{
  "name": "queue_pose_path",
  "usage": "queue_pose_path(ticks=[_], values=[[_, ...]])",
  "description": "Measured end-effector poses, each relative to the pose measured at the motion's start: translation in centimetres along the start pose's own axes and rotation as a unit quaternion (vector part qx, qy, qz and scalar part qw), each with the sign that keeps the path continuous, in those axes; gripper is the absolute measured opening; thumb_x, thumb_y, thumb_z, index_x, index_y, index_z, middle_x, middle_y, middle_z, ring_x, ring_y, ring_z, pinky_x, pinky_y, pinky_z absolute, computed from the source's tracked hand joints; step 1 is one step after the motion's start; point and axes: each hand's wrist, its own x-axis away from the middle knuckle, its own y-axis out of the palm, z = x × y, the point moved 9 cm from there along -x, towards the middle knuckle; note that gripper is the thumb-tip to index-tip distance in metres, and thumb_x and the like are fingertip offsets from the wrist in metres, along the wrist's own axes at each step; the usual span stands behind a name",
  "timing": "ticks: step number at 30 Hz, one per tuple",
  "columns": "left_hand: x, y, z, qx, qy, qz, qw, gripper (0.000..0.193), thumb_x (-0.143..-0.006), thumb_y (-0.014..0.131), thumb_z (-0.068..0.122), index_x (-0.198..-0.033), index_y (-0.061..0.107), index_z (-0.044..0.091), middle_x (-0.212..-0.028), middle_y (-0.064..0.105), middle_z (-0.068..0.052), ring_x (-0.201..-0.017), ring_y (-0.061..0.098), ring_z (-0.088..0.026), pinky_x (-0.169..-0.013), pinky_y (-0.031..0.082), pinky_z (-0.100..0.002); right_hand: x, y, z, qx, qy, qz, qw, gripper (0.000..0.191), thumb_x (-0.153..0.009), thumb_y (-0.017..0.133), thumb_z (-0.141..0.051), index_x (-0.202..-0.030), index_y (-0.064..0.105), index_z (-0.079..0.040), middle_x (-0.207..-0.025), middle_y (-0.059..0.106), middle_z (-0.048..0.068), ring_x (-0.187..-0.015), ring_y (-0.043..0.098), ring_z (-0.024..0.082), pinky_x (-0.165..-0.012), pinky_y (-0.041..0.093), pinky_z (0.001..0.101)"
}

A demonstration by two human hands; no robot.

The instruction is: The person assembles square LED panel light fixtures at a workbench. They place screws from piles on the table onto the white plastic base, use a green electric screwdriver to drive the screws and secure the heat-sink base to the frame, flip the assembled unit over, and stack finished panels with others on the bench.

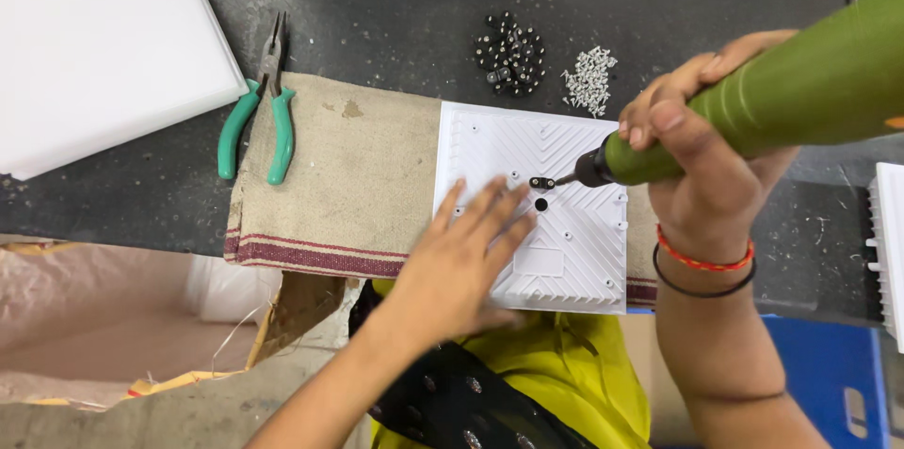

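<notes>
So the person has a white ribbed plastic housing lying flat on a piece of burlap cloth at the near edge of the dark workbench. The right hand is clenched around a green electric screwdriver, its bit coming in at a low slant onto a small black clamp near the middle of the housing. The left hand isn't gripping anything; it's spread flat, fingers pinning the housing just beside the clamp.

To my eye, the thing to get right here is bit angle: the driver looks fairly tilted, so standing it up straighter over the screw head would help avoid cam-out or stripping the plastic. Keeping that flat hand pressing down stops the housing from spinning on the cloth.

Black washers and silver screws sit in piles just beyond the housing, and green-handled pliers lie off to the left.
</notes>
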Motion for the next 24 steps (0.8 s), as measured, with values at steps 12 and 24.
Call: queue_pose_path(ticks=[12,24], values=[[-0.3,-5.6,2.9,-0.168,0.155,0.053,0.972,0.033,-0.098,0.060,0.016,-0.128,0.067,0.005,-0.127,0.070,-0.011,-0.123,0.065,-0.028,-0.104,0.053,-0.039,-4.0,-2.1,-6.9,0.069,-0.064,-0.015,0.995,0.035,-0.105,0.068,-0.014,-0.129,0.045,-0.004,-0.098,0.052,0.014,-0.082,0.056,0.023,-0.081,0.049,0.0358],[-4.4,-17.3,7.1,-0.125,0.190,0.144,0.963,0.025,-0.085,0.083,0.016,-0.107,0.076,0.008,-0.100,0.073,-0.004,-0.082,0.068,-0.016,-0.065,0.053,-0.032,9.8,-2.9,-4.2,0.224,-0.109,-0.011,0.968,0.075,-0.095,0.076,-0.048,-0.145,0.043,-0.004,-0.137,0.056,0.018,-0.122,0.060,0.024,-0.109,0.049,0.0366]])
